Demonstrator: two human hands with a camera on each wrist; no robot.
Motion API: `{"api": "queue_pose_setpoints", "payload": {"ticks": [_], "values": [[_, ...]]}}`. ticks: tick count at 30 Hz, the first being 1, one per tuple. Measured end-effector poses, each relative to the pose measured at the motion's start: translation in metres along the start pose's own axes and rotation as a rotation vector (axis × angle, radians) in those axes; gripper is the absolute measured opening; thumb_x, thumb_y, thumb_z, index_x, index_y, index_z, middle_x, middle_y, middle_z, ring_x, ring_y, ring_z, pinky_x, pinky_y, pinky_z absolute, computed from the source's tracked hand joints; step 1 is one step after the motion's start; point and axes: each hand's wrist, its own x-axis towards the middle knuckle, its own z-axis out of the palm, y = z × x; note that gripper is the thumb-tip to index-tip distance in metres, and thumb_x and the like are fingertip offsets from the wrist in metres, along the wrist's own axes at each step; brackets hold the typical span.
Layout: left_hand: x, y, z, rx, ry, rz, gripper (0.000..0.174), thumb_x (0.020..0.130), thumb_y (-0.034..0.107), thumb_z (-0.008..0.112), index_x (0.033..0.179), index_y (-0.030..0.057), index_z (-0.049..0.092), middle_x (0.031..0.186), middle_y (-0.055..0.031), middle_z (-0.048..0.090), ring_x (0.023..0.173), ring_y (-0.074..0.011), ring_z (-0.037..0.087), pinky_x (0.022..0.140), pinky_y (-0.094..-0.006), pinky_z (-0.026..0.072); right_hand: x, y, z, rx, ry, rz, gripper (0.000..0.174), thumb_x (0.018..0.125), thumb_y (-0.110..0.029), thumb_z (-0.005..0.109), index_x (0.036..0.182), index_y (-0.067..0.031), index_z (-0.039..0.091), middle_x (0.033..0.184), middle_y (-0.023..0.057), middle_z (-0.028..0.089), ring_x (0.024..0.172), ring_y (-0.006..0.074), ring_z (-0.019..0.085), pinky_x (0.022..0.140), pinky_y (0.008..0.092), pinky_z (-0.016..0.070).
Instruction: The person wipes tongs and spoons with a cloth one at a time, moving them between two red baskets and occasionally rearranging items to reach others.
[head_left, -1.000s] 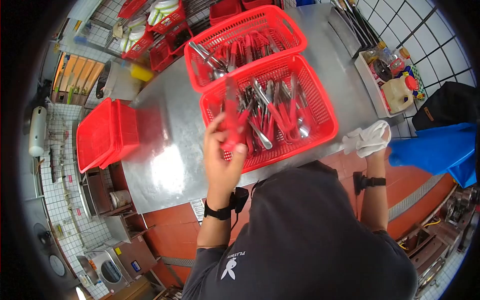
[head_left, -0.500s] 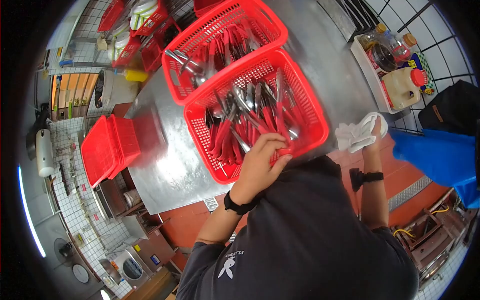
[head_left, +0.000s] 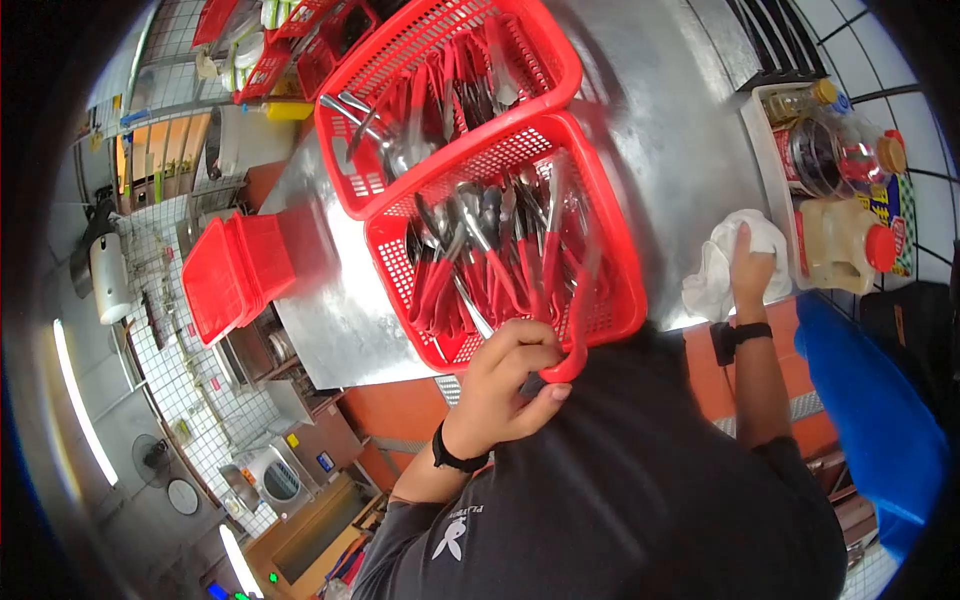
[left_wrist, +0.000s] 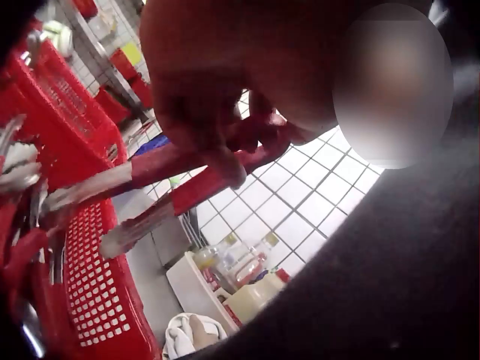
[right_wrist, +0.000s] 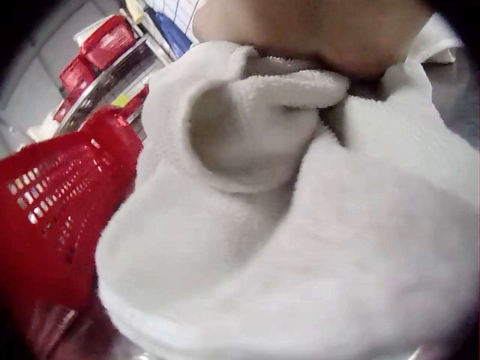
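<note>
My left hand (head_left: 500, 390) pinches red-handled metal tongs (head_left: 578, 345) by the bent end, at the near edge of the front red basket (head_left: 628, 265). In the left wrist view, the two arms of the tongs (left_wrist: 199, 187) spread apart, their metal ends pointing toward the basket. Several more red-handled tongs (head_left: 435, 295) and metal utensils lie heaped inside it. To the right, over the steel table, my right hand (head_left: 752, 275) grips a bunched white towel (head_left: 710, 285). Thick folds of the towel (right_wrist: 360, 247) fill most of the right wrist view and hide the fingers.
Behind the front basket, a second red basket (head_left: 568, 70) holds more utensils. Stacked red baskets (head_left: 225, 280) stand at the left edge of the steel table (head_left: 330, 340). On the right, a white bin (head_left: 775, 150) with bottles and a jug sits by the tiled wall.
From above the basket with a blurred red item, my left hand moved to the basket's near edge, then drew back toward my body with the tongs. The right hand still holds the towel.
</note>
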Motion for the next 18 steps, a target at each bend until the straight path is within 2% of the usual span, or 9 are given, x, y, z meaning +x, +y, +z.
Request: {"api": "queue_pose_setpoints", "payload": {"ticks": [2, 4, 5, 8, 9, 13, 14, 16, 18], "values": [[0.01, -0.007, 0.006, -0.021, -0.008, -0.04, 0.024, 0.079, 0.01, 0.07, 0.097, 0.0012, 0.056, 0.099, -0.0158, 0.057, 0.089, -0.0306, 0.059, 0.076, -0.0365, 0.0482, 0.001, 0.008, 0.001, -0.011, -0.015, -0.075, 0.036, 0.093, -0.03, 0.057, 0.094, 0.004, 0.068, 0.092, 0.021, 0.069, 0.087, 0.0378, 0.066, 0.077, 0.0431, 0.0494], [0.021, -0.023, 0.018, 0.04, -0.008, -0.138, 0.02, 0.085, 0.012, 0.061, 0.097, -0.0022, 0.054, 0.097, -0.0169, 0.056, 0.087, -0.0312, 0.057, 0.079, -0.0367, 0.0455, 0.003, 0.012, 0.002, -0.015, -0.022, -0.158, 0.035, 0.093, -0.029, 0.057, 0.094, 0.0037, 0.068, 0.092, 0.0208, 0.069, 0.087, 0.0376, 0.066, 0.077, 0.0433, 0.0494], [0.027, -0.027, 0.022, 0.053, -0.054, -0.249, 0.019, 0.087, 0.01, 0.058, 0.1, -0.0042, 0.055, 0.098, -0.0167, 0.056, 0.089, -0.0328, 0.056, 0.082, -0.0359, 0.0449, 0.003, 0.013, 0.002, 0.021, -0.017, -0.183, 0.034, 0.093, -0.029, 0.057, 0.094, 0.0035, 0.068, 0.091, 0.0206, 0.069, 0.086, 0.0374, 0.066, 0.076, 0.0431, 0.0496], [0.029, -0.046, 0.025, 0.016, -0.097, -0.228, 0.02, 0.09, 0.012, 0.055, 0.1, -0.0047, 0.055, 0.098, -0.0158, 0.055, 0.091, -0.031, 0.056, 0.084, -0.0346, 0.0439, 0.006, 0.018, 0.005, 0.06, -0.012, -0.226, 0.034, 0.092, -0.029, 0.058, 0.094, 0.0032, 0.069, 0.09, 0.0203, 0.069, 0.084, 0.0371, 0.066, 0.075, 0.0425, 0.0501], [0.029, -0.047, 0.024, -0.017, -0.092, -0.297, 0.021, 0.091, 0.016, 0.054, 0.098, -0.0045, 0.056, 0.099, -0.015, 0.055, 0.091, -0.0296, 0.055, 0.084, -0.0344, 0.0434, 0.007, 0.02, 0.004, 0.059, -0.017, -0.244, 0.034, 0.092, -0.029, 0.058, 0.093, 0.0032, 0.069, 0.089, 0.0203, 0.069, 0.083, 0.0369, 0.067, 0.074, 0.0422, 0.0503], [0.04, -0.045, 0.012, -0.093, -0.226, -0.286, 0.02, 0.09, 0.015, 0.057, 0.095, -0.0041, 0.058, 0.1, -0.0152, 0.055, 0.092, -0.0293, 0.056, 0.083, -0.0354, 0.044, 0.005, 0.016, -0.002, 0.006, -0.09, -0.109, 0.042, 0.091, -0.032, 0.061, 0.1, 0.0086, 0.065, 0.098, 0.0232, 0.068, 0.094, 0.0344, 0.066, 0.082, 0.0402, 0.0493], [0.039, -0.044, 0.013, -0.088, -0.232, -0.277, 0.02, 0.09, 0.015, 0.057, 0.095, -0.0041, 0.058, 0.1, -0.0152, 0.055, 0.092, -0.0293, 0.056, 0.083, -0.0354, 0.044, 0.004, 0.015, -0.001, 0.012, -0.079, -0.115, 0.043, 0.091, -0.034, 0.061, 0.099, 0.0085, 0.066, 0.096, 0.0234, 0.068, 0.091, 0.0346, 0.067, 0.081, 0.0405, 0.0495], [0.038, -0.043, 0.018, -0.013, -0.365, -0.242, 0.022, 0.089, 0.016, 0.06, 0.096, -0.0046, 0.058, 0.103, -0.0151, 0.055, 0.097, -0.0306, 0.057, 0.085, -0.0371, 0.0447, 0.004, 0.011, -0.001, 0.02, -0.053, -0.123, 0.045, 0.091, -0.036, 0.06, 0.097, 0.0083, 0.067, 0.094, 0.0235, 0.069, 0.089, 0.0348, 0.067, 0.079, 0.0409, 0.0497], [0.032, -0.041, 0.024, 0.032, -0.442, -0.179, 0.024, 0.089, 0.018, 0.062, 0.095, -0.0047, 0.057, 0.106, -0.0155, 0.055, 0.1, -0.0324, 0.057, 0.087, -0.0379, 0.0451, 0.003, 0.007, -0.001, -0.016, -0.013, -0.135, 0.04, 0.092, -0.036, 0.058, 0.088, 0.0012, 0.071, 0.085, 0.0207, 0.069, 0.08, 0.0379, 0.067, 0.073, 0.0422, 0.0508]]}}
